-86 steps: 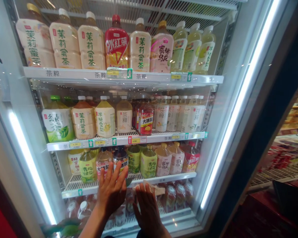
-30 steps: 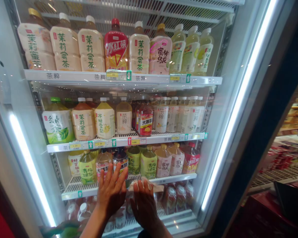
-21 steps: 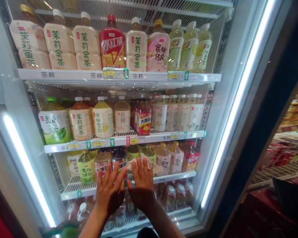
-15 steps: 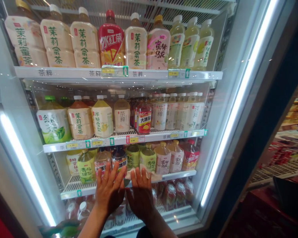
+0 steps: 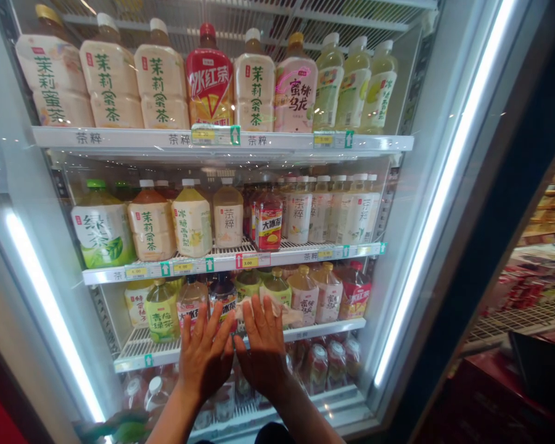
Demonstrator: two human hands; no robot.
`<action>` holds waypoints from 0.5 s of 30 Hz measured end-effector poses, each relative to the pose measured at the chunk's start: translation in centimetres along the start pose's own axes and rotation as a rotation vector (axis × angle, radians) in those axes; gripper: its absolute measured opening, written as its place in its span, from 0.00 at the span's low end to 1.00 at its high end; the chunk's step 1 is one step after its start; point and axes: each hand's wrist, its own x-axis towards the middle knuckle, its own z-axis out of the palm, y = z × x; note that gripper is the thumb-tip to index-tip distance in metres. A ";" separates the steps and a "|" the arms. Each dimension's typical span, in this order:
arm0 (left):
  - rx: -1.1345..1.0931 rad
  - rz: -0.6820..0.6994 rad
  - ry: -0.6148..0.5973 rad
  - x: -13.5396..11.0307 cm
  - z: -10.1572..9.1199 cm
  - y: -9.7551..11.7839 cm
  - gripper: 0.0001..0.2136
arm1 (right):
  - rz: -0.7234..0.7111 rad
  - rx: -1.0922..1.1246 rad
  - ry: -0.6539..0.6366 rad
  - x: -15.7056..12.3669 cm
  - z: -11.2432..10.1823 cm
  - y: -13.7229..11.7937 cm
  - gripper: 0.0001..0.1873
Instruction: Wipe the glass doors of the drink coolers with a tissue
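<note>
My left hand (image 5: 206, 354) rests flat against the glass door, fingers stretched and slightly apart, holding nothing. Beside it, my right hand (image 5: 263, 351) presses a thin, crumpled off-white cloth (image 5: 292, 317) to the glass, its fingers extended over it. Part of the cloth pokes out above and to the right of those fingers; the rest is hidden under the hand. The two thumbs nearly meet. Behind the glass, a green tea bottle (image 5: 277, 283) and a dark-labelled bottle (image 5: 222, 293) stand near my fingertips.
Bottled drinks fill several shelves of the lit cooler, such as a red bottle (image 5: 209, 83) on the upper shelf (image 5: 287, 143). Light strips (image 5: 439, 203) run down both sides. At right are a dark door frame (image 5: 481, 216) and a wire rack (image 5: 504, 317) of packaged goods.
My right hand has slid slightly up the glass with the cloth, and more of the cloth shows around its fingers. My left hand has hardly moved.
</note>
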 end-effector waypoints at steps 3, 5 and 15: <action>-0.001 0.017 0.011 0.1 0.0 0.0 0.32 | -0.006 -0.020 0.013 -1.3 0.6 -0.2 0.35; 0.009 0.019 0.012 0.1 0.0 0.0 0.33 | -0.026 -0.029 -0.009 -3.8 1.2 -0.4 0.35; 0.031 0.008 -0.002 0.0 -0.1 0.1 0.34 | -0.057 0.026 -0.101 -5.5 0.5 -0.4 0.35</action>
